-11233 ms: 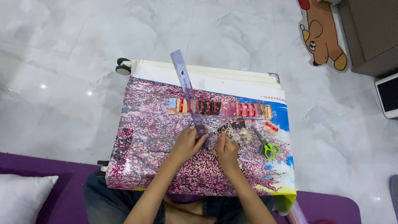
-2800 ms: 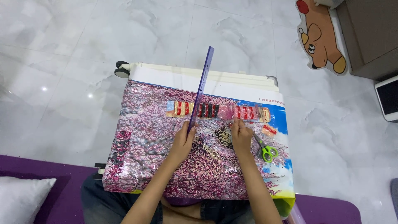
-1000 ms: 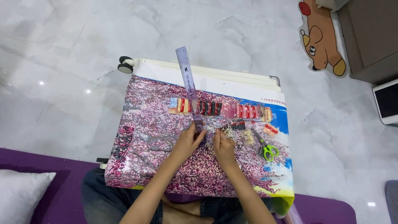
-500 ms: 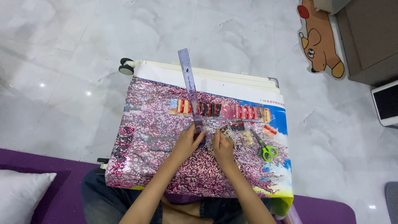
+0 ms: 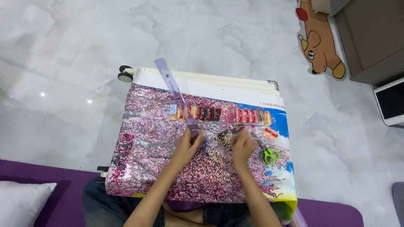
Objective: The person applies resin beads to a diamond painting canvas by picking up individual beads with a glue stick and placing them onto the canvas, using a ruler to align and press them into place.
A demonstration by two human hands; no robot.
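Ruler — a translucent purple plastic strip (image 5: 174, 95) — runs up-left from the left hand (image 5: 188, 144), which pinches its near end. The right hand (image 5: 243, 143), just beside, rests closed on a small clear bead packet (image 5: 226, 136); hands apart.

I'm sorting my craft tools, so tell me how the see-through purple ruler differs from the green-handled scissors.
The translucent purple ruler is one long, flat, straight strip; the green-handled scissors are short, with two loop handles and metal blades. The left hand grips the ruler by its near end, its far end reaching past the canvas; the scissors lie untouched on the pink bead canvas, beside the right hand. Both are over the same canvas.
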